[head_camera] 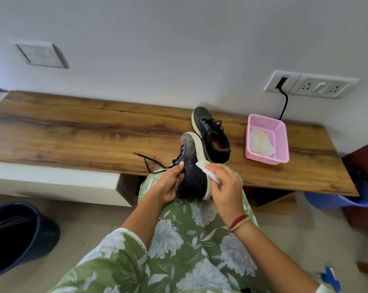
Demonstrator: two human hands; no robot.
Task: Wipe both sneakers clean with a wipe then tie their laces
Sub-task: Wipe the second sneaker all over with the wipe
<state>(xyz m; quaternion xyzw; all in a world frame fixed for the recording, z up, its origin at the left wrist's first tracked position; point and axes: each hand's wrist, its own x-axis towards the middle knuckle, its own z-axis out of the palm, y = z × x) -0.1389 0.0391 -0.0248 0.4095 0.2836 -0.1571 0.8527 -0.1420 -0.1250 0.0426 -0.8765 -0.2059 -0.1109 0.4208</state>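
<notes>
Left of the pink basket [281,142], the left hand [168,185] grips the sneaker [192,166]; the right hand's [225,187] pinched wipe [208,172] should press firmly along its midsole [197,148].

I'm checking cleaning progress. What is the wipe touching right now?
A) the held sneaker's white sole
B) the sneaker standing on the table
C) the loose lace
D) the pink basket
A: the right hand presses the wipe against the white sole of the sneaker that the left hand holds.
</notes>
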